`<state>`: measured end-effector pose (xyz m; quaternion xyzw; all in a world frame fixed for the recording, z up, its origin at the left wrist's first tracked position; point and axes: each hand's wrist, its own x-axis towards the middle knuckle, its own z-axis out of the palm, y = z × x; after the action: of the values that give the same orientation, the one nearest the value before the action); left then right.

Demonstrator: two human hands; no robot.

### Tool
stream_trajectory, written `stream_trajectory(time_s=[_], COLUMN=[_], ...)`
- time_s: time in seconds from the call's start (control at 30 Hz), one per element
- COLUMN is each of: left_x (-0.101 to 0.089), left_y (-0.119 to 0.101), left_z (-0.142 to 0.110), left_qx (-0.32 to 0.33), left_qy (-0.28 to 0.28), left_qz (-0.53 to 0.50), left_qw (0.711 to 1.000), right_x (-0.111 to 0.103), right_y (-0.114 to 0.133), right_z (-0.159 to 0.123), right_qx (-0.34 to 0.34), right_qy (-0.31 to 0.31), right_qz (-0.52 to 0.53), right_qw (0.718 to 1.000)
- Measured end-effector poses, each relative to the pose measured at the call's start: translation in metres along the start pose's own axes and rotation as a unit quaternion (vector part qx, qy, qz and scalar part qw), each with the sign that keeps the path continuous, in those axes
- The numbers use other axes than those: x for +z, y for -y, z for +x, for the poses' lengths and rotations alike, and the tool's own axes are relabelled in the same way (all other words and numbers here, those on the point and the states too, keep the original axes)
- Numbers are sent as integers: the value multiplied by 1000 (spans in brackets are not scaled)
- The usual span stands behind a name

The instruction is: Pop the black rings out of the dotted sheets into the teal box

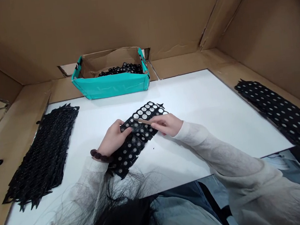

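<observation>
- Head view: a perforated black sheet (129,152) is shown near the middle of a white board (191,97), between 2 bare hands.
- Its long axis is laid on a slant, from the lower left, close to the wearer, to the upper right, farther away; the far end is pointed towards the upper right.
- At the far end, large round holes are seen with white showing through; towards the near end, smaller pale dots are framed by black rings.
- The sheet is gripped at its left long edge by the left hand (116,137), with the thumb pressed on top; the fingers below are mostly hidden.
- A thin brownish stick (142,121) is pinched between thumb and fingers of the right hand (168,124). It is pointed left and slightly away, over the sheet; whether its tip touches cannot be told.
- A dark band (98,155) is worn at the left wrist.
- Beyond the sheet, a teal box (116,85) is partly filled with small black pieces (128,68).
- At the left, a stack of black sheets (46,148) is slanted much like the held sheet.
- At the right, dotted black sheeting (281,113) is angled the opposite way, its near end towards the lower right.
</observation>
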<state>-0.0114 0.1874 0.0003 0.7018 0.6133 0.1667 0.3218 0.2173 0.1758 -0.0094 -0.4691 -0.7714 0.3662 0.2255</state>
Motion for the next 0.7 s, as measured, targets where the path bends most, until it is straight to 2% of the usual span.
stream_trajectory(time_s=[0.13, 0.27, 0.57, 0.7], left_x=[3, 3, 8, 9], left_y=[-2, -6, -10, -9], left_z=[-2, -5, -12, -12], left_qx=[-24, -4, 61, 67], left_qy=[-13, -39, -75, -78], left_qz=[-3, 33, 101, 104], left_qw=[1000, 999, 990, 989], right_x=[-6, -6, 6, 7], right_y=[-2, -3, 7, 13], right_z=[-3, -4, -4, -8], right_qx=[14, 4, -16, -20], right_qy=[43, 71, 14, 21], right_qz=[42, 49, -135, -153], right_qw=[998, 996, 991, 988])
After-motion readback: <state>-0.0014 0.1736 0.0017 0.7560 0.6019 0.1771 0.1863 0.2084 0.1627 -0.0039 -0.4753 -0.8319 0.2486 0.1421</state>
